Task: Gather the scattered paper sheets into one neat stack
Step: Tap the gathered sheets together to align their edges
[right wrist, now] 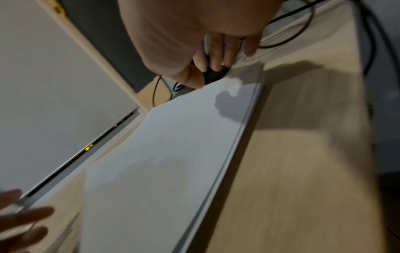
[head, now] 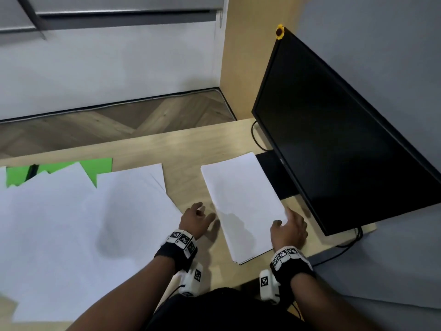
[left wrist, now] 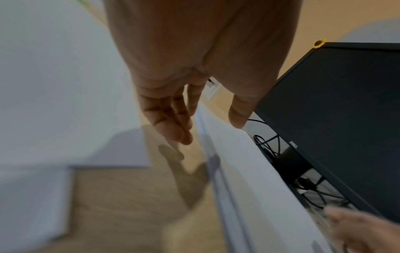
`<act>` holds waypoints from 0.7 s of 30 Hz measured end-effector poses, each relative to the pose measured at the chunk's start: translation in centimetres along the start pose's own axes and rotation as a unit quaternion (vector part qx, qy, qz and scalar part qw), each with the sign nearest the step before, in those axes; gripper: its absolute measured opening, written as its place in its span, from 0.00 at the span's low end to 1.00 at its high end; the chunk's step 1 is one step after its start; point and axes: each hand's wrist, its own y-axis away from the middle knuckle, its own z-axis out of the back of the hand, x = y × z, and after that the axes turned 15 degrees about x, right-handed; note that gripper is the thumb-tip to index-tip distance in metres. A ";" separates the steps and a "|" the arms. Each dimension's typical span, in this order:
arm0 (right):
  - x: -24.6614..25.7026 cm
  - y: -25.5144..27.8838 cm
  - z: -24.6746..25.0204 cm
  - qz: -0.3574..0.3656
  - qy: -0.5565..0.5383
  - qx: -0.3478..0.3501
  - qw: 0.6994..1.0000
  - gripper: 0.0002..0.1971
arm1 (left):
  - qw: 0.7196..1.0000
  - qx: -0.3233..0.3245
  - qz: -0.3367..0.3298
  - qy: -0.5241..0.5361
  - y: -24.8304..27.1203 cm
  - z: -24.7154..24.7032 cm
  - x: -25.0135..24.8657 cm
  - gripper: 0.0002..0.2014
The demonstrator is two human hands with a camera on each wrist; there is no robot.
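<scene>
A squared stack of white sheets (head: 241, 204) lies on the wooden desk (head: 191, 149) in front of the monitor. Loose white sheets (head: 83, 223) spread overlapping across the desk's left half. My left hand (head: 205, 212) hovers over bare wood just left of the stack, fingers relaxed and holding nothing. My right hand (head: 282, 217) sits at the stack's right edge, thumb on the top sheet and index finger along the edge. In the left wrist view the left hand (left wrist: 211, 132) hangs with straight fingers beside the stack (left wrist: 249, 171). The right wrist view has the right hand's fingertips (right wrist: 216, 66) at the stack's (right wrist: 173, 154) far corner.
A black monitor (head: 334, 130) stands at the right, its base (head: 274, 173) touching the stack's far corner. Cables (head: 256, 137) run behind it. A green sheet (head: 95, 166) peeks out under the loose sheets at the far left. The desk's far edge drops to the floor.
</scene>
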 end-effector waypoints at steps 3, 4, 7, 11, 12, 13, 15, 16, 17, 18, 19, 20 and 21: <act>2.9 2.0 -1.8 0.087 -0.030 -0.039 0.995 0.23 | 0.997 -0.059 -0.004 0.057 1.8 3.6 2.7 0.27; 4.2 2.8 -2.5 0.108 -0.044 -0.036 0.993 0.23 | 0.994 -0.085 0.003 0.064 2.5 5.2 3.9 0.25; 7.8 5.1 -4.6 0.151 -0.065 -0.015 0.986 0.23 | 0.985 -0.145 0.027 0.085 4.6 9.9 7.7 0.22; 11.5 8.2 -8.0 0.216 -0.066 0.038 0.973 0.25 | 0.972 -0.221 0.063 0.041 7.7 15.8 13.3 0.17; 12.4 9.0 -9.0 0.223 -0.063 0.063 0.971 0.25 | 0.966 -0.243 0.086 0.010 8.6 17.2 14.8 0.18; 12.9 9.6 -10.0 0.223 -0.061 0.092 0.969 0.26 | 0.957 -0.265 0.117 -0.019 9.2 18.3 16.1 0.21; 13.7 10.9 -11.9 0.215 -0.037 0.155 0.963 0.27 | 0.932 -0.311 0.178 -0.049 10.7 20.0 18.5 0.32; 14.0 11.4 -12.7 0.209 -0.018 0.188 0.960 0.27 | 0.921 -0.329 0.203 -0.048 11.5 20.7 19.5 0.38; 14.4 12.0 -13.6 0.205 0.002 0.219 0.954 0.29 | 0.911 -0.342 0.227 -0.045 12.3 21.4 20.5 0.45; 14.8 12.4 -14.1 0.191 0.026 0.251 0.949 0.31 | 0.903 -0.344 0.253 -0.045 12.8 21.9 21.6 0.50; 15.3 12.9 -14.6 0.179 0.052 0.276 0.943 0.34 | 0.897 -0.340 0.280 -0.042 13.4 22.5 22.8 0.53; 15.6 13.1 -14.8 0.169 0.077 0.288 0.940 0.38 | 0.893 -0.332 0.302 -0.033 13.8 22.9 23.6 0.55; 16.0 13.4 -15.0 0.162 0.098 0.290 0.938 0.41 | 0.892 -0.323 0.316 -0.023 14.1 23.3 24.4 0.56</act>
